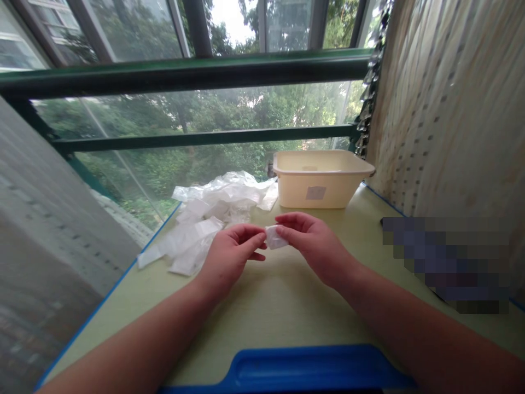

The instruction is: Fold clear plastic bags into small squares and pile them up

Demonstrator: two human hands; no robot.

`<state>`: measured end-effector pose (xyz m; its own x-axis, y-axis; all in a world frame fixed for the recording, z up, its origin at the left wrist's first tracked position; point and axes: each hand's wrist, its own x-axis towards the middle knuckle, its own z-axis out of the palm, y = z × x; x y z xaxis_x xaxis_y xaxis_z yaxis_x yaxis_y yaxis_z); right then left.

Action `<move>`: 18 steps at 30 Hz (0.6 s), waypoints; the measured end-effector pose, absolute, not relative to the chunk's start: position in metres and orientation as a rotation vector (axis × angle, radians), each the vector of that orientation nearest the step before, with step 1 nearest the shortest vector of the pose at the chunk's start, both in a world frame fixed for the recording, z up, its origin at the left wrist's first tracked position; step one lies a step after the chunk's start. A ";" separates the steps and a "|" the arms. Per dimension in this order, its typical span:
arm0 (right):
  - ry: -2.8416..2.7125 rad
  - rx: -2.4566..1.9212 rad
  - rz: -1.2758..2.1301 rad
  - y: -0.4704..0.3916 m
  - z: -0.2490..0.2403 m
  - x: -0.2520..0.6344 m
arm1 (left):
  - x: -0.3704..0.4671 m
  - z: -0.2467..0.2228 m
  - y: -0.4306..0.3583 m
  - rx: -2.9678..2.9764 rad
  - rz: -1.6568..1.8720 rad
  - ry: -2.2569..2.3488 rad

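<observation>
Between my two hands, above the table, is a small white folded plastic packet [273,238], roughly square. My right hand [318,243] pinches its right side between thumb and fingers. At the packet's left edge, my left hand [229,253] has its thumb and index finger pressed together on it. Behind my left hand lies a loose pile of thin, translucent white plastic bags [213,200], crumpled and overlapping, partly hidden by that hand.
A cream plastic basin [295,189] with a small label stands at the table's back right. The pale green table [270,306] has blue edging and a raised blue front part [320,364]. A pixelated dark object [443,268] lies at right. Green railings [205,137] and windows stand behind.
</observation>
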<state>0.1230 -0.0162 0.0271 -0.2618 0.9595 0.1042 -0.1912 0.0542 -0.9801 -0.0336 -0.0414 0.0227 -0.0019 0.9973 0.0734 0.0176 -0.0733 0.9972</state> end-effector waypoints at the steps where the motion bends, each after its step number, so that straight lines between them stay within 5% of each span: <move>1: -1.286 -0.869 1.422 -0.017 0.026 0.122 | -0.033 0.022 -0.041 1.253 1.250 1.180; 18: -1.348 -0.922 1.458 -0.029 0.030 0.118 | -0.029 0.024 -0.044 1.237 1.301 1.143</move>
